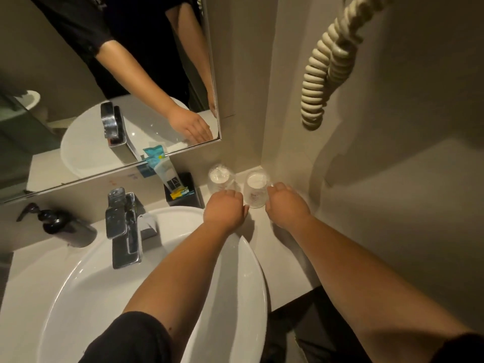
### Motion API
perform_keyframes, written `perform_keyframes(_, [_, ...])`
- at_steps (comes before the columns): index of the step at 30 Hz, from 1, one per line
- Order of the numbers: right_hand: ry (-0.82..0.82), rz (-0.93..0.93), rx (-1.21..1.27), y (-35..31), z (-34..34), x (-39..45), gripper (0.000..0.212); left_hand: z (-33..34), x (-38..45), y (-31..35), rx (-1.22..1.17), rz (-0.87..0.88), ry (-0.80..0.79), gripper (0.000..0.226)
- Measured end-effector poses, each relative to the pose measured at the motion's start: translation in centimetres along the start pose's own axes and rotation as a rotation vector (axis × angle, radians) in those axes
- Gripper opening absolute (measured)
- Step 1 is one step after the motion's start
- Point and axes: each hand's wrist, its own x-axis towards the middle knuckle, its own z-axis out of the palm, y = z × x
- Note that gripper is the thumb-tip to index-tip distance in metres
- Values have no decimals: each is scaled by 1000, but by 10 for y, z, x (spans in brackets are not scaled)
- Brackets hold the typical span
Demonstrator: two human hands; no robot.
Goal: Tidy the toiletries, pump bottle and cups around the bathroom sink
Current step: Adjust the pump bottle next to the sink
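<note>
Two inverted cups stand in the counter corner; the right cup (255,191) is touched by the right hand (286,205), the left cup (221,179) by the left hand (225,206). Whether either grip is closed cannot be told. Cups judged light, thin and slippery; best held around the sidewall.

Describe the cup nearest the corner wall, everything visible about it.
The cup looks like clear plastic with a faint printed mark. It stands on the pale counter in the wall corner, seemingly upside down. The right hand touches its right side, fingers curled at it. A second, wrapped cup stands just left.
</note>
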Motion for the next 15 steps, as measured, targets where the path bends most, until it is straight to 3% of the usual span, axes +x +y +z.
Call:
perform_keyframes(8, [-4,-198,-123,-19,-19,-51,59,-31,-80,3,93,-23,57,43])
perform_keyframes(15, [-86,-365,-117,-66,-11,-93,59,-29,-178,-16,36,-220,22,47])
